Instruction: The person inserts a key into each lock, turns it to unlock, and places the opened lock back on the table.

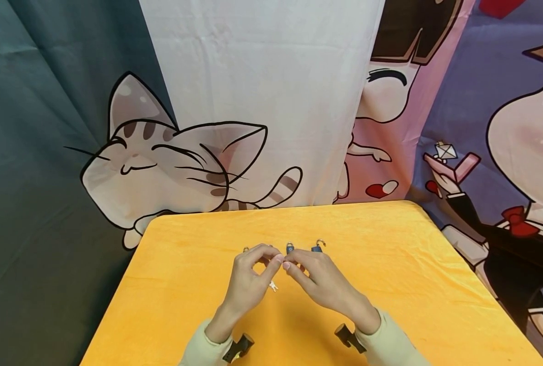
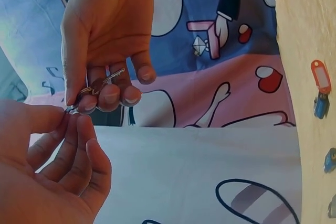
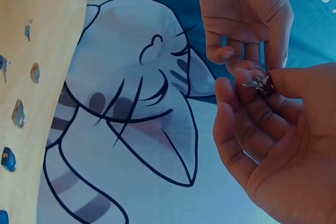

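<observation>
And above the table (image 1: 161,310), the left hand (image 1: 248,279) pinches the key ring (image 2: 71,109) in its fingertips while the right hand (image 1: 324,279), fingers curled, grips the keys (image 2: 116,74) just beside it, and small, steady thumb movements should, I'd say, stop anything slipping loose.

yellow table (image 1: 184,290) | printed backdrop (image 1: 262,61) behind it — striped cat (image 1: 166,168) left | red bow tie (image 1: 518,221) right

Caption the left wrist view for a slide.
Left hand and right hand meet at a small key, with blue padlocks on the table.
</observation>
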The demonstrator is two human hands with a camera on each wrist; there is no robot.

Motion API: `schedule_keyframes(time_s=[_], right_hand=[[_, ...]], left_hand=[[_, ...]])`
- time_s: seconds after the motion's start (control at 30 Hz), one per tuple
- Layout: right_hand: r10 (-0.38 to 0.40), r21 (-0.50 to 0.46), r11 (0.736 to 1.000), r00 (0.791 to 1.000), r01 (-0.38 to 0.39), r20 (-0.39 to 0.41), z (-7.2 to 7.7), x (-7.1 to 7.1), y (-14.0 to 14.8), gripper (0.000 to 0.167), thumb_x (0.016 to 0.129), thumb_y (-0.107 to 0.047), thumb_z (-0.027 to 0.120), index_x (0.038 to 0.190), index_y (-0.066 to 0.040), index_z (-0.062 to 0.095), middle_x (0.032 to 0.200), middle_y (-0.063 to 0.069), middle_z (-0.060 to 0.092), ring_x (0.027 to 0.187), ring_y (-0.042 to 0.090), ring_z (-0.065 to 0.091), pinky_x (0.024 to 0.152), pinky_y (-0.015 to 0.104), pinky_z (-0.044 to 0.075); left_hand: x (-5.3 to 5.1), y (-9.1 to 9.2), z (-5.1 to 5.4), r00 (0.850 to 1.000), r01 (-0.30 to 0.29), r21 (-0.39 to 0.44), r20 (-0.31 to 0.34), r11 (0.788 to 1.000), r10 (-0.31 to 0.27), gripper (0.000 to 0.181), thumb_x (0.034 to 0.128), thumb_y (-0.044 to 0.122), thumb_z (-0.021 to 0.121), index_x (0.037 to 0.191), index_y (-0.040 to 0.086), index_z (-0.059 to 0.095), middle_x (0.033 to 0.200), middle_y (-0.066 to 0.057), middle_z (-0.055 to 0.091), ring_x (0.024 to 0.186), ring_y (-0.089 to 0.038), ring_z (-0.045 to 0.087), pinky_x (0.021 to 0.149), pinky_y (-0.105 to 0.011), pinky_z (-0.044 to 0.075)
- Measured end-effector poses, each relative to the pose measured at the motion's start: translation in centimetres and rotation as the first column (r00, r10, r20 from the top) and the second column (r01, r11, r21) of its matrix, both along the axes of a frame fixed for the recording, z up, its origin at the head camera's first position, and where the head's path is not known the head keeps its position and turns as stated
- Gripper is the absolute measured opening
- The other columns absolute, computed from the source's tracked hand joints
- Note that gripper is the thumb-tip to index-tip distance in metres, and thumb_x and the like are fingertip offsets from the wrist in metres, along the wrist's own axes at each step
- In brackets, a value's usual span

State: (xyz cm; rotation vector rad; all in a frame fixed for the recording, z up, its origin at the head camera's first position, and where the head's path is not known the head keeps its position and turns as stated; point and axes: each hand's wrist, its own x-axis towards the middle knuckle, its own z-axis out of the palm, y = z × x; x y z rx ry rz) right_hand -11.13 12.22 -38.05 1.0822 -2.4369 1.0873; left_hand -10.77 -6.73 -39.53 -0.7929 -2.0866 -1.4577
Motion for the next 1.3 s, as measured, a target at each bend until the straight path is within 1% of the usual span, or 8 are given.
schedule_keyframes(time_s=[0.27, 0.43, 0.63, 0.83, 0.93, 1.07, 1.17, 1.3], right_hand=[[-0.007, -0.005, 1.000, 0.999, 0.007, -0.039, -0.3, 0.0, 0.1, 0.011, 0.100, -0.015, 0.057, 0.095, -0.019, 0.067, 0.076, -0.014, 0.059, 0.066, -0.003, 0.049, 0.060, 0.017, 0.047], [-0.027, -0.010, 1.000, 0.999, 0.027, -0.035, -0.2, 0.0, 0.2, 0.012, 0.099, -0.018, 0.059, 0.093, -0.019, 0.069, 0.071, -0.015, 0.056, 0.064, -0.003, 0.048, 0.059, 0.016, 0.046], [-0.039, -0.004, 0.999, 0.999, 0.039, -0.026, -0.1, 0.0, 0.4, 0.013, 0.100, -0.018, 0.058, 0.091, -0.019, 0.068, 0.069, -0.013, 0.055, 0.064, -0.003, 0.047, 0.060, 0.017, 0.046], [-0.059, -0.007, 0.998, 0.998, 0.059, -0.025, 0.1, 0.0, 1.0, 0.013, 0.100, -0.017, 0.057, 0.089, -0.019, 0.065, 0.068, -0.011, 0.055, 0.063, -0.003, 0.046, 0.058, 0.019, 0.047], [-0.066, -0.022, 0.998, 0.997, 0.065, -0.030, 0.2, 0.0, 1.3, 0.014, 0.099, -0.015, 0.058, 0.088, -0.019, 0.064, 0.068, -0.013, 0.055, 0.063, -0.003, 0.047, 0.058, 0.019, 0.047], [-0.071, -0.035, 0.997, 0.997, 0.069, -0.042, 0.2, 0.0, 1.7, 0.013, 0.099, -0.014, 0.058, 0.089, -0.019, 0.065, 0.069, -0.017, 0.054, 0.063, -0.003, 0.048, 0.058, 0.019, 0.047], [-0.074, -0.039, 0.997, 0.996, 0.073, -0.048, 0.2, -0.1, 2.0, 0.013, 0.099, -0.014, 0.059, 0.090, -0.020, 0.066, 0.068, -0.018, 0.054, 0.063, -0.003, 0.048, 0.059, 0.019, 0.047], [-0.079, -0.045, 0.996, 0.995, 0.076, -0.055, 0.1, -0.2, 2.3, 0.015, 0.099, -0.013, 0.059, 0.088, -0.021, 0.066, 0.067, -0.019, 0.053, 0.063, -0.003, 0.047, 0.061, 0.019, 0.046]], left_hand=[[0.0, -0.1, -0.2, 0.995, 0.014, 0.004, 0.104, 1.000, -0.014, 0.006, 0.0956, 0.015, 0.065, 0.093, 0.016, 0.070, 0.083, -0.002, 0.070, 0.075, -0.006, 0.063, 0.072, -0.026, 0.056], [-0.1, 0.0, -0.2, 0.993, 0.022, 0.010, 0.115, 1.000, -0.023, 0.006, 0.0957, 0.015, 0.064, 0.093, 0.016, 0.070, 0.082, 0.000, 0.070, 0.074, -0.006, 0.063, 0.072, -0.026, 0.056], [-0.3, 0.0, -0.1, 0.992, 0.042, 0.007, 0.121, 0.999, -0.042, 0.008, 0.0970, 0.015, 0.062, 0.094, 0.015, 0.070, 0.081, 0.001, 0.069, 0.074, -0.007, 0.063, 0.071, -0.027, 0.056], [-0.7, -0.2, 0.4, 0.982, 0.024, -0.002, 0.190, 1.000, -0.023, 0.008, 0.0979, 0.021, 0.062, 0.100, 0.018, 0.069, 0.083, 0.006, 0.069, 0.075, -0.015, 0.067, 0.072, -0.028, 0.056], [-1.4, -0.4, 0.4, 0.981, 0.014, -0.020, 0.195, 1.000, -0.010, 0.010, 0.0982, 0.023, 0.061, 0.102, 0.017, 0.069, 0.085, 0.005, 0.069, 0.076, -0.012, 0.066, 0.073, -0.027, 0.056], [-2.9, -0.5, 0.1, 0.978, -0.008, -0.073, 0.208, 0.997, 0.023, 0.014, 0.0988, 0.028, 0.060, 0.102, 0.017, 0.069, 0.089, 0.004, 0.070, 0.078, -0.008, 0.065, 0.073, -0.025, 0.055], [-4.1, -0.5, -0.5, 0.964, -0.024, -0.120, 0.260, 0.993, 0.054, 0.018, 0.0990, 0.033, 0.059, 0.103, 0.018, 0.069, 0.090, 0.005, 0.070, 0.078, -0.006, 0.063, 0.072, -0.024, 0.054], [-5.8, -0.3, -1.4, 0.939, -0.036, -0.178, 0.331, 0.983, 0.095, 0.019, 0.0993, 0.033, 0.059, 0.106, 0.018, 0.068, 0.092, 0.005, 0.069, 0.080, -0.007, 0.063, 0.073, -0.024, 0.054]])
